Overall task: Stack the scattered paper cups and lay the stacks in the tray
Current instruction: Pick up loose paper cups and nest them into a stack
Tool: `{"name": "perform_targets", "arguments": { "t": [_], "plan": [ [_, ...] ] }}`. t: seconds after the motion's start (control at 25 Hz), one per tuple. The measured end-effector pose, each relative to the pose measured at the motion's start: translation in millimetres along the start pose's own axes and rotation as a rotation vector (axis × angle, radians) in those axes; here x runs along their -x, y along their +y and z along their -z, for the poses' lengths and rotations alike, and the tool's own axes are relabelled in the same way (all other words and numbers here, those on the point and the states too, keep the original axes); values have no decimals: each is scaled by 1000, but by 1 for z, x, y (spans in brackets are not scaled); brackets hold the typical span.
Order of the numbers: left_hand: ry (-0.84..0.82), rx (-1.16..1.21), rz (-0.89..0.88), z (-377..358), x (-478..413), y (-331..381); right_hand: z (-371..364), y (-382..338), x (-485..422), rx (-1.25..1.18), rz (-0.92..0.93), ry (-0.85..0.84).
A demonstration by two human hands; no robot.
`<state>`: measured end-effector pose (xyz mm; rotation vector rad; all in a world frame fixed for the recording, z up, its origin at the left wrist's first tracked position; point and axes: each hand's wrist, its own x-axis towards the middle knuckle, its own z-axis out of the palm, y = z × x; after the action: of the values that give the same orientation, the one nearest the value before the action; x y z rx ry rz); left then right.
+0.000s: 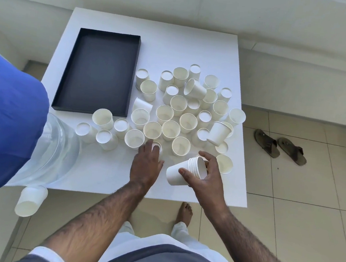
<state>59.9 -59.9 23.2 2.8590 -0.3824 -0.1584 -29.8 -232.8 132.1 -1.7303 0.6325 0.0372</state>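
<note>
Several white paper cups [178, 108] stand scattered over the middle and right of the white table [105, 179], some upright, some upside down, a few on their sides. The dark tray [98, 72] lies at the back left with nothing in it. My right hand [208, 175] holds a short stack of nested cups [182, 172] tilted on its side, mouth to the right. My left hand [146, 164] reaches over a single upside-down cup [157, 146], fingers on it; whether it grips it is unclear.
A clear water bottle with a blue cap [11, 125] stands at the table's near left corner. One cup [30, 201] lies on the floor below it. A pair of sandals [279, 146] lies on the tiled floor at right. My bare foot [183, 213] shows under the table edge.
</note>
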Motion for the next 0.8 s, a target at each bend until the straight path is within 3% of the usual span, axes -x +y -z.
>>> {"name": "perform_targets", "arguments": {
  "t": [0.2,0.4,0.56,0.8],
  "plan": [
    [38,33,-27,2,1,-4,7,4,2,11,-15,24],
    [61,766,195,40,28,-17,7,-3,-3,-37,5,96],
    [-93,1393,371,75,48,-27,0,-14,-9,-88,23,123],
    [-240,1743,482,93,54,-23,-26,-27,-10,-164,11,-20]
  ]
}}
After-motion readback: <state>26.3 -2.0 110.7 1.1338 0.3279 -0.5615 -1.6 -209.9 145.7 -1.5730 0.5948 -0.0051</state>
